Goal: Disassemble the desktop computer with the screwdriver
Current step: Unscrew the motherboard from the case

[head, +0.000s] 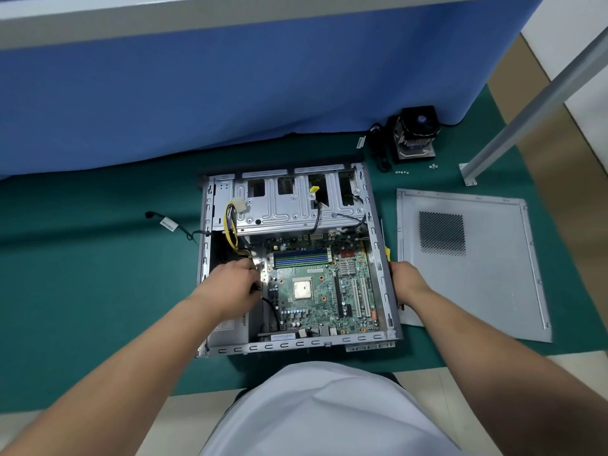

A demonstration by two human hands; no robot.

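With the opened computer case (378, 245) lying mid-mat, my left hand (235, 278) grips cabling beside the motherboard (316, 284) and my right hand (406, 278) clutches the case's right wall, so next I'd judge: unplug, gently.

Desktop computer case (378, 245) open, flat on green mat, green motherboard (316, 291) exposed inside. Yellow-handled screwdriver (387, 253) lies just beside case's right wall.

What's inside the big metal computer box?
Inside the computer case lie a green motherboard, a silver drive cage and yellow power wires. The left hand reaches in and covers what it touches. The dark left corner is hidden.
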